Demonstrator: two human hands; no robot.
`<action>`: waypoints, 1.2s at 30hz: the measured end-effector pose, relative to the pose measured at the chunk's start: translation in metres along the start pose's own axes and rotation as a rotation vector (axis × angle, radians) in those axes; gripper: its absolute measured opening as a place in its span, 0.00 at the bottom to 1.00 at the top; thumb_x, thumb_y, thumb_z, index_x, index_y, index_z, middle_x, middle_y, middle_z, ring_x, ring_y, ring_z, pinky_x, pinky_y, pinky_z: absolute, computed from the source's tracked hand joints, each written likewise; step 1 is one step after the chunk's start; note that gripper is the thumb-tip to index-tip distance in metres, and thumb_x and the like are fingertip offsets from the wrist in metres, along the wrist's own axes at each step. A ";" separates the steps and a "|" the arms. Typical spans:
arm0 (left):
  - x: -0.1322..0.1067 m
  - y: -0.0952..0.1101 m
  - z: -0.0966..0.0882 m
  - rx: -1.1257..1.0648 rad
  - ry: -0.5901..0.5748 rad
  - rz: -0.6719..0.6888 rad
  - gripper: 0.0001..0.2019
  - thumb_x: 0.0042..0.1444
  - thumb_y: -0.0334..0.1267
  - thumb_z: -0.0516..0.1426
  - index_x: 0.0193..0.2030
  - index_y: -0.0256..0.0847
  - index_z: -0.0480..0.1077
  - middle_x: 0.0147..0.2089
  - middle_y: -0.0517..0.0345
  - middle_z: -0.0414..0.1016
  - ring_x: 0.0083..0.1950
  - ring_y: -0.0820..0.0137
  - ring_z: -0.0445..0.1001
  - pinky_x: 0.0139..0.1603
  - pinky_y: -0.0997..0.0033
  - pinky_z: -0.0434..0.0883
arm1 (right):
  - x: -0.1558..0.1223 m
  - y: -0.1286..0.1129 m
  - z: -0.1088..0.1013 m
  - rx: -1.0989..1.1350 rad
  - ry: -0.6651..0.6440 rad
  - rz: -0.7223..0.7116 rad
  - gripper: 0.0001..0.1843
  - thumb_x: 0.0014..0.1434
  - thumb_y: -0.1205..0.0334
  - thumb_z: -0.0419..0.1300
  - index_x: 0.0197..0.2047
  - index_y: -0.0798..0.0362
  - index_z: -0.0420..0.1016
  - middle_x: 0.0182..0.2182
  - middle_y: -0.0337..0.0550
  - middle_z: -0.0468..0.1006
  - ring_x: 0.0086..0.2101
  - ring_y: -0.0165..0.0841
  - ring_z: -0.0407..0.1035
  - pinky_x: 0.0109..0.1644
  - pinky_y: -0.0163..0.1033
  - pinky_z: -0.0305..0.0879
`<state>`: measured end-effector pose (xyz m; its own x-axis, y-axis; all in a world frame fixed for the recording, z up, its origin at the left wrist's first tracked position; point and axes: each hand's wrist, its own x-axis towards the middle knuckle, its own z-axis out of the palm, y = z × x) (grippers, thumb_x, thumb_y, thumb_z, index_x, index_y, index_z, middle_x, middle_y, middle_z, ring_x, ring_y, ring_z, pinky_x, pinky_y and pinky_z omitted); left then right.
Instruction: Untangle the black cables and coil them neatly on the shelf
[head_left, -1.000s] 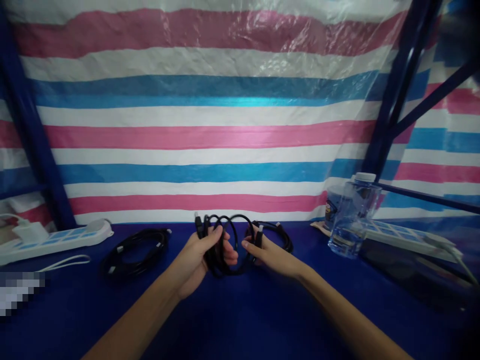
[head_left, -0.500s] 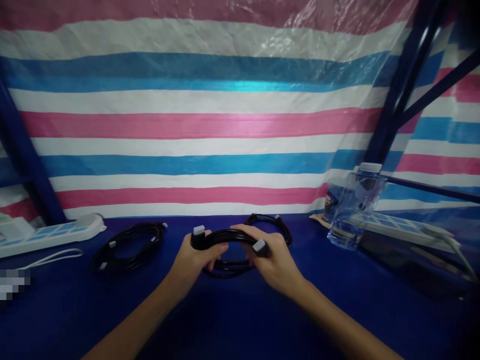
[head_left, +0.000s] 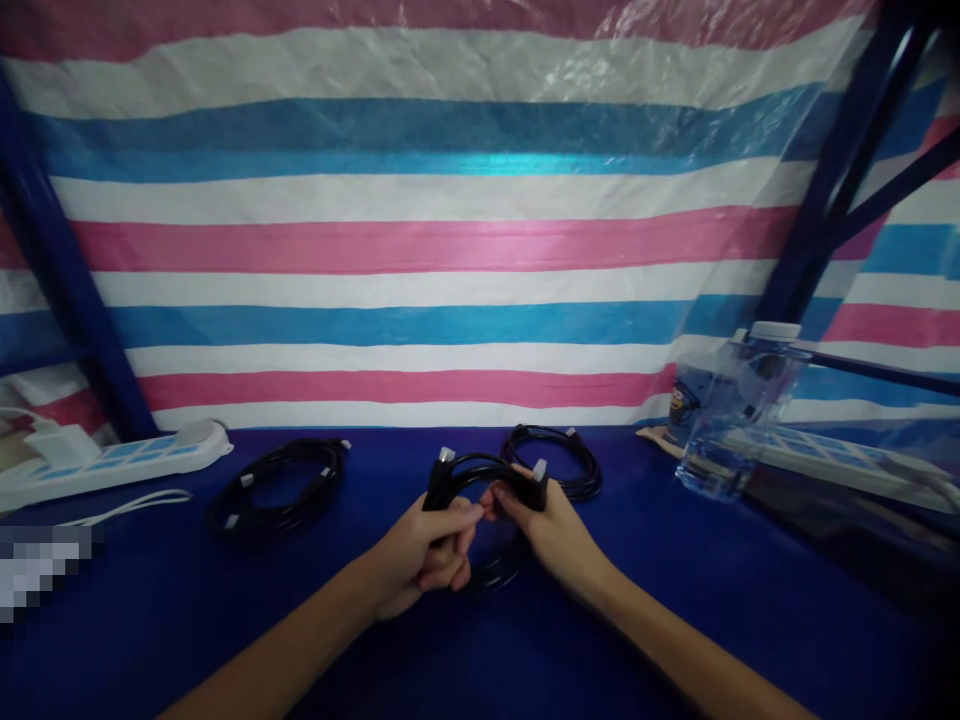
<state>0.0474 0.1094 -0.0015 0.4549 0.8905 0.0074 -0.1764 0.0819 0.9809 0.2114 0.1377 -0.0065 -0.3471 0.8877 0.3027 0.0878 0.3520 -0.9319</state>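
My left grip (head_left: 431,550) and right grip (head_left: 546,525) are both grasping a coiled, glossy black cable (head_left: 491,464) with pale-tipped plugs; I am holding it over the dark-blue counter (head_left: 480,665).

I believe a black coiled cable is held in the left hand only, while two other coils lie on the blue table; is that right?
Not quite: the head view shows the left hand and right hand both holding the black coiled cable. Two other coils do lie on the blue table.
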 end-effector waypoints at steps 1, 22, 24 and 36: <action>-0.002 0.004 0.003 -0.037 -0.022 -0.018 0.16 0.54 0.42 0.54 0.17 0.40 0.60 0.07 0.74 0.41 0.09 0.81 0.41 0.22 0.74 0.59 | -0.002 -0.006 0.001 0.058 0.023 0.012 0.13 0.59 0.54 0.53 0.38 0.55 0.69 0.26 0.38 0.71 0.21 0.26 0.64 0.27 0.36 0.63; -0.005 0.006 -0.002 -0.120 0.422 0.161 0.23 0.51 0.48 0.55 0.11 0.40 0.56 0.08 0.71 0.41 0.11 0.80 0.44 0.17 0.75 0.55 | -0.009 -0.019 0.013 0.082 -0.072 0.054 0.18 0.57 0.56 0.57 0.49 0.53 0.70 0.12 0.29 0.62 0.12 0.24 0.57 0.17 0.31 0.56; -0.005 0.008 -0.004 -0.064 0.438 0.200 0.23 0.52 0.48 0.54 0.11 0.40 0.58 0.07 0.70 0.42 0.11 0.80 0.45 0.18 0.75 0.56 | -0.008 -0.021 0.011 0.046 -0.107 0.056 0.19 0.58 0.54 0.56 0.50 0.54 0.70 0.11 0.30 0.63 0.12 0.25 0.59 0.17 0.32 0.57; -0.005 -0.021 -0.024 0.289 0.046 0.087 0.22 0.50 0.54 0.57 0.13 0.41 0.64 0.09 0.62 0.58 0.15 0.75 0.59 0.33 0.68 0.67 | 0.002 0.001 -0.017 -0.065 -0.330 0.089 0.05 0.57 0.65 0.53 0.34 0.56 0.70 0.18 0.35 0.69 0.22 0.28 0.66 0.27 0.33 0.60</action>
<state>0.0278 0.1139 -0.0270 0.4077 0.9085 0.0914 0.0460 -0.1204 0.9917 0.2269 0.1446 -0.0038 -0.6179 0.7755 0.1297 0.1866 0.3049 -0.9339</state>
